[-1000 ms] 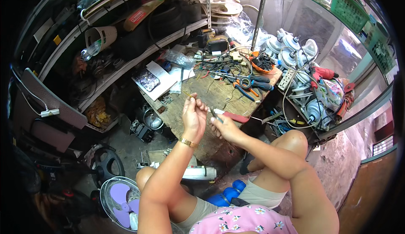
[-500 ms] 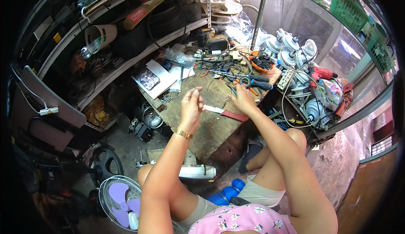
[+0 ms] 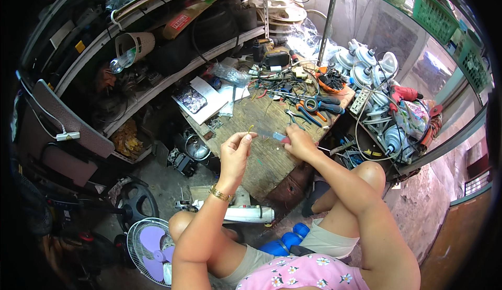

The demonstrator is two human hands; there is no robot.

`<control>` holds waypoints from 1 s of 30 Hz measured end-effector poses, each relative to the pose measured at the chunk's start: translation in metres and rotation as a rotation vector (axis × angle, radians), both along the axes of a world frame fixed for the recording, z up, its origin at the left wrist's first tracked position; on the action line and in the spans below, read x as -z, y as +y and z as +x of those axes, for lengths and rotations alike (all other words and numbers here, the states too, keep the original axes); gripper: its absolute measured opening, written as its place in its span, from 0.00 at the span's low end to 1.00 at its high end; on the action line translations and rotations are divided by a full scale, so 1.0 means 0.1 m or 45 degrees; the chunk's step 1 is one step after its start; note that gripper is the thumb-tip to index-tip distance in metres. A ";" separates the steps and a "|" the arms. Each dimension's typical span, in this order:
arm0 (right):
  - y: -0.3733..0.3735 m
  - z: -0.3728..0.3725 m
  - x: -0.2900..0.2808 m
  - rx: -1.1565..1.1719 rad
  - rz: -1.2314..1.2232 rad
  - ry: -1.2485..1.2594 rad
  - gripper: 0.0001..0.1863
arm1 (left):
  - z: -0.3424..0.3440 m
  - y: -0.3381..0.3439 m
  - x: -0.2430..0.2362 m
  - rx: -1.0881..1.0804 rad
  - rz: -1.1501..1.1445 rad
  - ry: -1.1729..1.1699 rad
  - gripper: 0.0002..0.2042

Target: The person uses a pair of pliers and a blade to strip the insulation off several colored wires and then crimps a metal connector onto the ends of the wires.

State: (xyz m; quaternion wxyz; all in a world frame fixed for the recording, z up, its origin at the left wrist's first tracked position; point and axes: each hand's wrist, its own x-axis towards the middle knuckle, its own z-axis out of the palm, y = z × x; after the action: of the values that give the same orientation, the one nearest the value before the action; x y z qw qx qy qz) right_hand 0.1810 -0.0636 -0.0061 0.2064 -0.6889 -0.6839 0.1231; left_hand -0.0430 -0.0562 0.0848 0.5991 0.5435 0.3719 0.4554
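Note:
Near the front of the worn wooden bench (image 3: pixel 274 164), my left hand (image 3: pixel 235 153) pinches a thin yellow wire (image 3: pixel 251 129) that sticks up from the fingertips. Just right of it, my right hand (image 3: pixel 299 143) is closed on a knife (image 3: pixel 272 134) with a red handle, its blade pointing left toward the wire. Pliers (image 3: pixel 296 118) lie on the bench behind my right hand, among blue and orange handled tools (image 3: pixel 321 107) and tangled wires (image 3: pixel 287 81). A phone (image 3: pixel 190 98) rests on white papers (image 3: pixel 206 109) at the bench's left side.
Shelves (image 3: pixel 133 101) crowded with parts line the left. White round fittings (image 3: pixel 363 70), a power strip (image 3: pixel 360 99) and a red drill (image 3: pixel 405 92) sit to the right. A purple fan (image 3: pixel 155 240), a pot (image 3: pixel 197 147) and a white long object (image 3: pixel 248 214) are below the bench.
My right hand has put the pliers down on the bench and taken hold of the knife. My left hand still holds the wire and has shifted slightly down.

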 end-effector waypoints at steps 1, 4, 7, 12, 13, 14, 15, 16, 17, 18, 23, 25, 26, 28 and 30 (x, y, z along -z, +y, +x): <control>-0.01 0.00 -0.08 0.029 0.061 0.139 0.19 | -0.02 -0.02 -0.02 0.013 -0.048 -0.001 0.10; -0.07 -0.16 -0.40 -0.019 -0.001 0.973 0.15 | -0.09 -0.06 -0.07 0.025 -0.139 0.016 0.10; -0.21 -0.46 -0.86 -0.070 -0.089 1.536 0.15 | -0.07 -0.01 0.05 0.028 -0.083 0.059 0.09; -0.16 -0.61 -1.00 -0.158 0.012 1.585 0.10 | 0.06 -0.05 0.11 0.087 0.118 0.086 0.09; -0.14 -0.60 -0.98 -0.156 0.046 1.603 0.09 | 0.07 -0.05 0.12 0.100 0.113 0.083 0.09; -0.13 -0.58 -0.96 -0.139 0.051 1.667 0.08 | 0.07 -0.06 0.12 0.112 0.108 0.081 0.09; -0.13 -0.56 -0.98 -0.127 0.032 1.669 0.08 | 0.09 -0.06 0.11 0.125 0.098 0.078 0.10; -0.13 -0.54 -1.01 -0.115 0.014 1.671 0.08 | 0.08 -0.05 0.10 0.147 0.053 0.082 0.09; -0.13 -0.52 -1.02 -0.102 -0.005 1.674 0.07 | 0.04 -0.05 0.07 0.170 0.008 0.086 0.09; -0.12 -0.49 -1.02 -0.057 -0.016 1.682 0.08 | 0.01 -0.04 0.04 0.191 -0.034 0.090 0.09; -0.06 -0.38 -0.98 0.061 -0.236 1.897 0.08 | -0.06 0.02 0.22 0.225 0.141 0.228 0.08; -0.05 -0.33 -0.92 0.070 -0.305 1.981 0.08 | -0.02 0.01 0.18 0.094 0.470 0.453 0.07; -0.05 -0.32 -0.89 0.095 -0.329 1.998 0.08 | -0.02 -0.01 0.15 -0.006 0.696 0.638 0.06; -0.05 -0.30 -0.87 0.124 -0.328 1.972 0.08 | 0.02 -0.03 0.07 -0.187 0.911 0.876 0.05; -0.05 -0.28 -0.86 0.125 -0.280 1.889 0.09 | 0.03 -0.05 0.01 -0.150 0.748 0.923 0.05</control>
State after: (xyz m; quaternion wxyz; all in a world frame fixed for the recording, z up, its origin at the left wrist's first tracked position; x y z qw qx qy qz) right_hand 0.1529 -0.0689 0.0803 0.5483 -0.4715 -0.3175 0.6134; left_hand -0.0398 -0.0608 0.0838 0.2245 0.7921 0.4425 0.3555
